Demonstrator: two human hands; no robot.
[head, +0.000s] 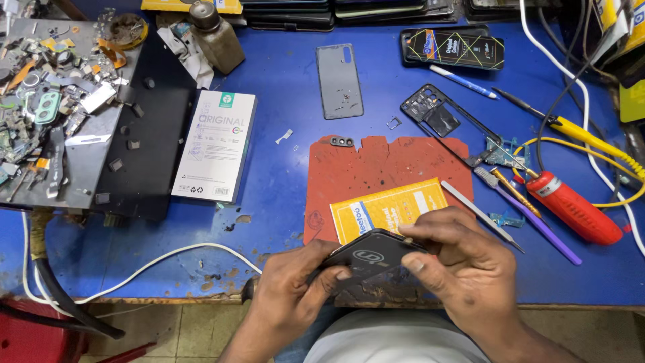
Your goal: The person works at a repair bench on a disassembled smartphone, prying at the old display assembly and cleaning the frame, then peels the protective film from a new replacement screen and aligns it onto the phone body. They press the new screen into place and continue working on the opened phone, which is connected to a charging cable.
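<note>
At the bench's near edge, a person's left hand (292, 286) and right hand (463, 269) close together on a dark phone (371, 255), the left cupping its lower end with the thumb laid across the face, the right gripping the upper end from above, seemingly so that the slab is steadied between both palms while its glass is worked; whether the right fingertips press a seam or merely pinch the edge is hard to tell from this angle. The phone hangs just over the lip of a worn red work mat (390, 168), with a yellow packet (390, 205) lying on the mat at 12 o'clock from the hands. At 2 o'clock, metal tweezers (482, 216), a purple pry tool (537, 225) and a red-handled tool (574, 208) lie close by the right hand, beside a stripped phone frame (440, 121). Farther off at 12 o'clock rests a grey back cover (339, 81) on the blue table (282, 175). At 10 o'clock lies a white box (216, 144), and beyond it a tray of scrap parts (50, 101). A white cable (168, 259) loops near the left wrist, crowding that side.
</note>
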